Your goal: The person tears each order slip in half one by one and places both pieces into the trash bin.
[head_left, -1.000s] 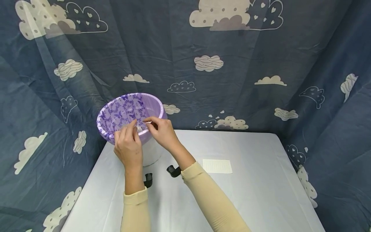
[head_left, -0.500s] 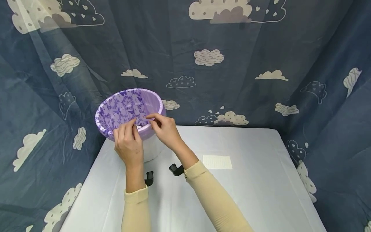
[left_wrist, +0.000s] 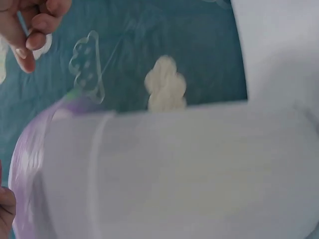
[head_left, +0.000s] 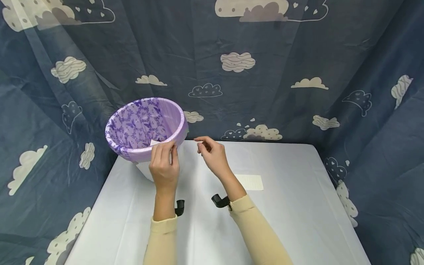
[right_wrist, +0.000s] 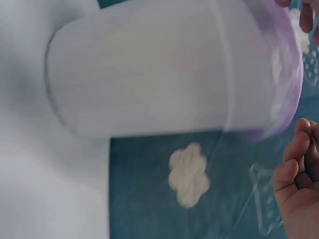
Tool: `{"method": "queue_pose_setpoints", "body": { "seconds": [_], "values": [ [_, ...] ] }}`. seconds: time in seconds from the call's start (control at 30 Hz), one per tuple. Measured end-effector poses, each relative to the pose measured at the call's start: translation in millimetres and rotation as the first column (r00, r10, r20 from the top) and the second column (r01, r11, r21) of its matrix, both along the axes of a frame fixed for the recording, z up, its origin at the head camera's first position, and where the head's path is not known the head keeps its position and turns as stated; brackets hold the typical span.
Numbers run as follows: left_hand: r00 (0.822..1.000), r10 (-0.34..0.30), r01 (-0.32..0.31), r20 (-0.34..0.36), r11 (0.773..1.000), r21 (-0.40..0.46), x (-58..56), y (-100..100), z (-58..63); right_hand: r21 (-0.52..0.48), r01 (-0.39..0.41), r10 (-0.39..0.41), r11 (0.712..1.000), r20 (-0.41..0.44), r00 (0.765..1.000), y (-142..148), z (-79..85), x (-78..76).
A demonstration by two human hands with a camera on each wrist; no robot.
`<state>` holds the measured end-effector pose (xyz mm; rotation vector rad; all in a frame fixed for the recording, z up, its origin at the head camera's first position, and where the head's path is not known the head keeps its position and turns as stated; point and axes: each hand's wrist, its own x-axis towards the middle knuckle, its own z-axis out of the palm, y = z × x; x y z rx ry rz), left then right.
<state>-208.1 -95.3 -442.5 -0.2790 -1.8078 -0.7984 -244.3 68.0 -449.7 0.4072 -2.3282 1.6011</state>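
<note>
From the head, a white bin [head_left: 143,169] with a purple liner [head_left: 134,127] stands at the table's [head_left: 298,221] ten o'clock; the left hand [head_left: 163,165] is at its five-o'clock rim, grip unclear. The right hand [head_left: 214,157] is apart at four o'clock, fingers loosely curled. From the left wrist, that hand shows at eight o'clock; from the right wrist, the right sits at four.

White bin [left_wrist: 189,169]; lilac liner [head_left: 132,127] with darker purple butterfly print; white worktop [head_left: 298,217]; dark-blue curtain [head_left: 265,95] patterned with cream clouds; pale-yellow sleeves [head_left: 161,241]; off-white paper slip [head_left: 251,182].
</note>
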Motion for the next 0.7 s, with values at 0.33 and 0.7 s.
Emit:
{"method": "queue_pose_setpoints", "body": {
  "seconds": [0.33,0.7],
  "values": [
    [0.963,-0.168,0.191,0.209,0.977,-0.093,-2.3,49,-50.7,0.021,0.125,-0.127,0.992,0.14,0.982,55,-50.1,9.9],
    [0.834,-0.242,0.29,0.495,0.957,-0.022,-0.8,87,-111.7,0.036,0.232,-0.233,0.972,0.281,0.931,104,-100.6,35.2]
  ]
}}
